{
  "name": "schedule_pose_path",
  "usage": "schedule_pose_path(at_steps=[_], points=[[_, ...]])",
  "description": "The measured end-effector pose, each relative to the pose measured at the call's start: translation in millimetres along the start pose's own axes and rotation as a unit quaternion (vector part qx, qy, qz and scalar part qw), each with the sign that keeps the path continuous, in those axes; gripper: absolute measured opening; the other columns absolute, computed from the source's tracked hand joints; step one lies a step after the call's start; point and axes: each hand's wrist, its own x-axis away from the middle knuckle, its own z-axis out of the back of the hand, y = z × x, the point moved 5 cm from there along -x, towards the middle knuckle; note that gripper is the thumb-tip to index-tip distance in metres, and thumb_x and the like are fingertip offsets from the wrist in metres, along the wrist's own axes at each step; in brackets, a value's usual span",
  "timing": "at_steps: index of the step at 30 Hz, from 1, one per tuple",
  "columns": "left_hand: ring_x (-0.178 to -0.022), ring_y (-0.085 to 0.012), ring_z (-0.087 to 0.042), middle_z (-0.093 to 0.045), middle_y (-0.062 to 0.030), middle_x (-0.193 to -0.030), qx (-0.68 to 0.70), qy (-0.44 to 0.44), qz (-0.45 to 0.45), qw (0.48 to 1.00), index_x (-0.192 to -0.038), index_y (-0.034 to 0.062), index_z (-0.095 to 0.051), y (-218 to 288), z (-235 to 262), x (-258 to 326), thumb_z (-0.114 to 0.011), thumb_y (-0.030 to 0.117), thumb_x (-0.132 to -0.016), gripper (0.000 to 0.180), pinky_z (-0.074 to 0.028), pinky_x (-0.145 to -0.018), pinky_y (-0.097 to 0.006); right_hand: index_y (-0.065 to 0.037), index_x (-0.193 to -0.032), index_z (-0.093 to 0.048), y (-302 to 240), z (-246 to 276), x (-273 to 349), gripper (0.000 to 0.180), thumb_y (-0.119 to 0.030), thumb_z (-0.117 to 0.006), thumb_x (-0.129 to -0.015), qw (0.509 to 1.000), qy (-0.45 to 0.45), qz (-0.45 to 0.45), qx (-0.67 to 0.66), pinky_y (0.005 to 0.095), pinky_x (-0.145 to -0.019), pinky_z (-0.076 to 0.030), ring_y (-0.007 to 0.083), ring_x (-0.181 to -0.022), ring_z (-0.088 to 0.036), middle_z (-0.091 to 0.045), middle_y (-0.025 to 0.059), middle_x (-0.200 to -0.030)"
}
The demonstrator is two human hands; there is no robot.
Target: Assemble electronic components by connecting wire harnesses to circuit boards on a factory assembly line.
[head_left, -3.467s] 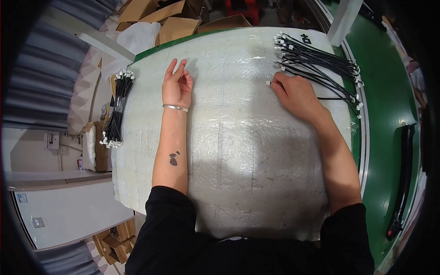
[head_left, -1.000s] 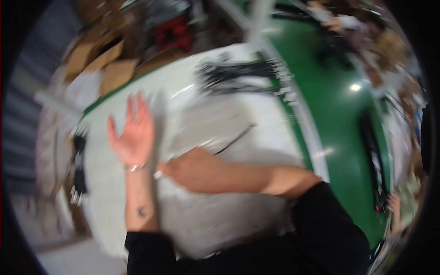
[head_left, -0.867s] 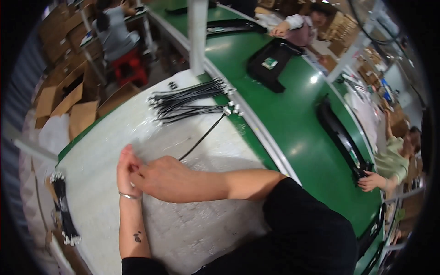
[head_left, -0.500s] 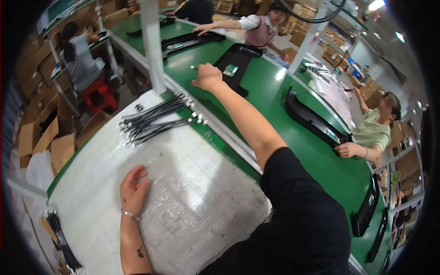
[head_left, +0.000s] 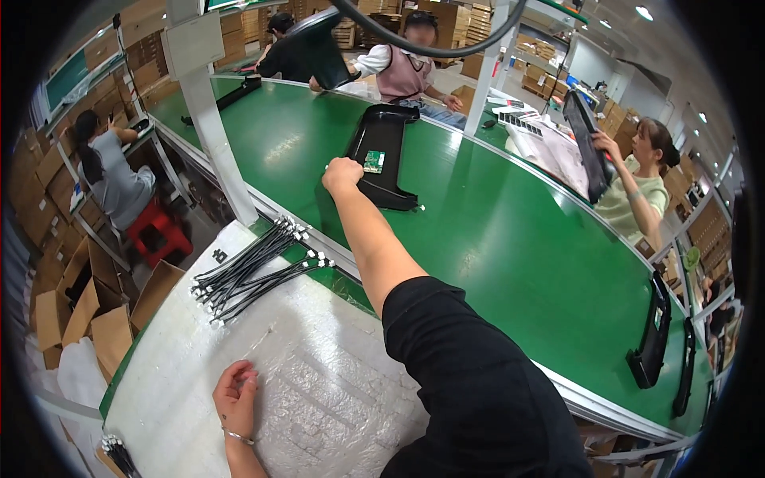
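Note:
My right hand [head_left: 343, 172] reaches across the green work surface [head_left: 470, 263], fingers curled closed at the left edge of a long black plastic housing [head_left: 374, 131]. What the fingers hold is hidden. A green circuit board [head_left: 374, 162] lies on the housing beside my knuckles, and a small white connector [head_left: 421, 208] shows at its near end. My left hand [head_left: 236, 396] hovers or rests, I cannot tell which, over the white-covered table [head_left: 171, 374]; it is empty, its fingers loosely bent apart. Black cables with white connectors [head_left: 251, 271] lie in a pile beyond it.
A white post [head_left: 209, 119] rises left of my reaching arm. Across the surface, a co-worker [head_left: 402, 76] has a hand near a raised black part [head_left: 323, 52]. Another person [head_left: 637, 187] lifts a long black part [head_left: 586, 143]. More black housings [head_left: 655, 334] lie at the right.
The view has shifted. My right hand, earlier with a white-tipped piece sticking out of it, now sits against the housing's edge. The co-workers' black parts have been lifted off the surface.

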Motion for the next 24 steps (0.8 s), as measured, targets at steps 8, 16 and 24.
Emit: schedule_pose_path(at_steps=[8,16,24], points=[[-0.087,-0.0098,-0.057,-0.062,-0.0042,-0.102,-0.012,-0.029,-0.029,0.999,-0.112,0.0017,-0.058,-12,-2,-12,-0.059,0.004,-0.085,0.027,-0.047,-0.075,-0.023,-0.009,-0.09,-0.072,103,50,50,0.018,-0.015,-0.06,-0.078,0.989,0.081,0.087,0.084,0.0395,-0.072,-0.054,0.0259,-0.092,-0.067,-0.069,0.0107,-0.097],[-0.085,-0.0096,-0.057,-0.063,-0.0041,-0.1,0.004,0.015,-0.059,0.998,-0.11,0.0036,-0.059,27,2,12,-0.059,0.008,-0.087,0.024,-0.045,-0.071,-0.021,-0.006,-0.065,-0.059,172,194,243,0.027,-0.032,-0.064,-0.072,0.926,0.066,0.373,0.007,0.0449,-0.056,-0.047,0.0345,-0.06,-0.06,-0.058,0.0149,-0.058],[-0.08,-0.0273,-0.063,-0.065,-0.0136,-0.088,-0.213,-0.168,-0.391,0.88,-0.092,0.0002,-0.065,156,-124,158,-0.07,-0.001,-0.068,0.025,-0.05,-0.072,-0.033,-0.01,-0.064,-0.043,143,149,391,0.027,-0.022,-0.064,-0.077,0.577,0.004,0.815,-0.045,0.0329,-0.05,-0.046,0.0172,-0.061,-0.055,-0.049,0.0008,-0.063]])
